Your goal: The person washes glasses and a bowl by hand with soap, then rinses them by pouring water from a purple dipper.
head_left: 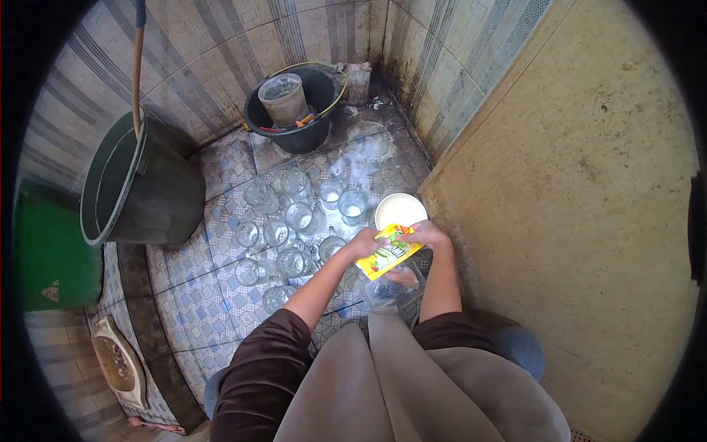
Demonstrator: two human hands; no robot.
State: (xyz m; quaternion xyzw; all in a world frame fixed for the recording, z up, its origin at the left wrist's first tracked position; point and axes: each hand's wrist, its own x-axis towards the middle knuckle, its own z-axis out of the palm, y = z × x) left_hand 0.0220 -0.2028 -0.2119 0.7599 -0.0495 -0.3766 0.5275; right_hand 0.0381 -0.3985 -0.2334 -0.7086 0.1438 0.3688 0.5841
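Note:
A yellow pouch (387, 256) with printed pictures and lettering is stretched between my two hands. My left hand (362, 244) grips its left side, and my right hand (427, 233) pinches its upper right end. Just beyond the pouch stands a round white tub (401, 209) with pale contents, partly covered by the pouch. Below the pouch, a clear plastic container (383, 292) sits on the floor, holding something pinkish and something dark that I cannot make out. Several clear glass mugs (300, 216) stand on the tiles to the left of my hands.
Suds (361, 169) wet the tiled floor (221, 239). At the back is a black basin (302, 138) with a grey bucket (283, 103) inside. A large dark bin (162, 199) stands left, near a squat toilet (118, 365). A stained beige panel (567, 184) borders the right.

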